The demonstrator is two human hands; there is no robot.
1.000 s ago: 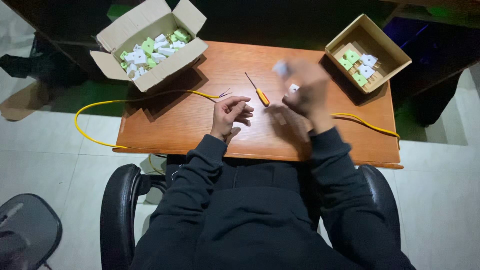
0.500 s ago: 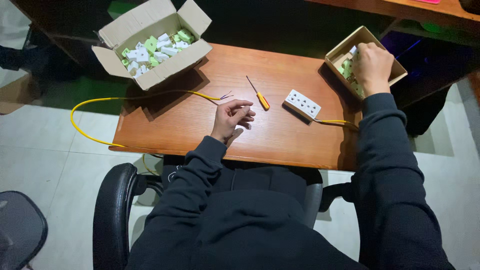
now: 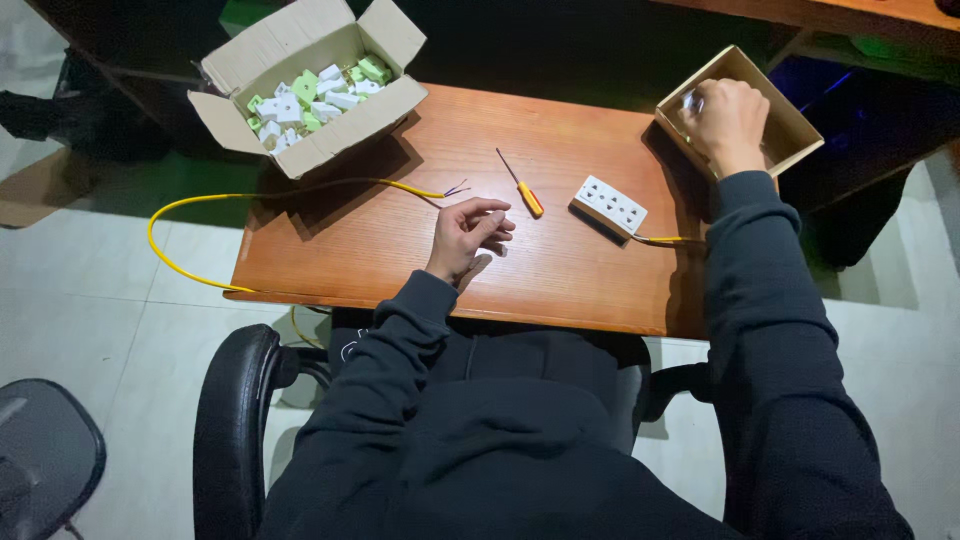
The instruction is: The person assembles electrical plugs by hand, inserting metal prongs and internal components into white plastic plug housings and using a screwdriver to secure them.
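1. Head view, far left: the large open carton (image 3: 312,88) of white and green plugs sits at the desk (image 3: 400,250) corner, and the yellow cable (image 3: 250,200) loops off the edge, its bare end near the screwdriver (image 3: 522,186).
2. The left hand (image 3: 468,235) rests palm-up, fingers loosely curled, holding nothing clearly visible.
3. The white socket strip (image 3: 610,205) lies between the hands.
4. The right hand (image 3: 728,122) reaches into the small box (image 3: 790,140), fingers closed; what it grips I cannot tell. A firm pinch there seems wise.

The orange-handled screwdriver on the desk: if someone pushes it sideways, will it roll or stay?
The screwdriver would probably roll a little: its handle looks round and the wooden desk looks smooth and flat. It seems thin and small, so likely light and stiff.
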